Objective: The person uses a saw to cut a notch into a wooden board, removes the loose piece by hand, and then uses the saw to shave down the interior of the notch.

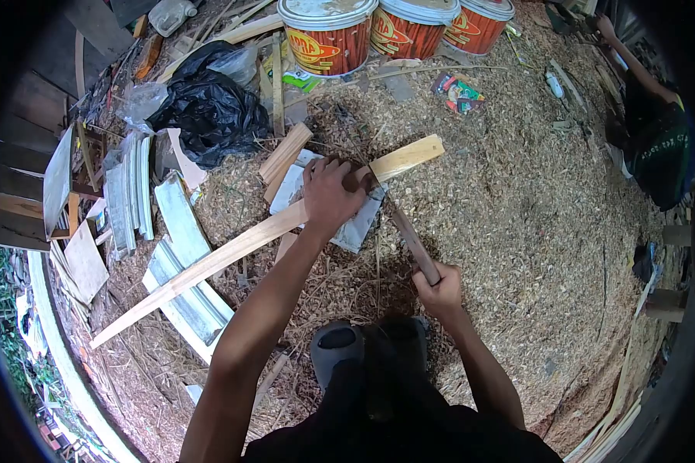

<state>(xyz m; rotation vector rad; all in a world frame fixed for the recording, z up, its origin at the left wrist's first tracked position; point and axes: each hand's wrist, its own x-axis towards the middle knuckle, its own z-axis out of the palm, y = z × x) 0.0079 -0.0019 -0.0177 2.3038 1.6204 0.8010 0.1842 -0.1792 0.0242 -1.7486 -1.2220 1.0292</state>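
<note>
My left hand [333,193] is closed over a long pale wooden strip [232,253], pressing it down on a whitish block [353,229]. The strip runs from the lower left up to a yellowish end [409,157] beyond my fingers. My right hand [439,290] grips the lower end of a brown wooden-handled tool [413,241]. Its dark far end meets the strip just right of my left fingers; I cannot make out the head's shape. Short wood pieces [286,153] lie behind the block.
Wood chips [533,255] cover the ground. Several paint buckets [328,38] stand at the back, beside a black plastic bag [208,104]. Grey-white moulded pieces [185,285] lie left. Another person [656,131] is at the far right. My feet [338,347] are close below the block.
</note>
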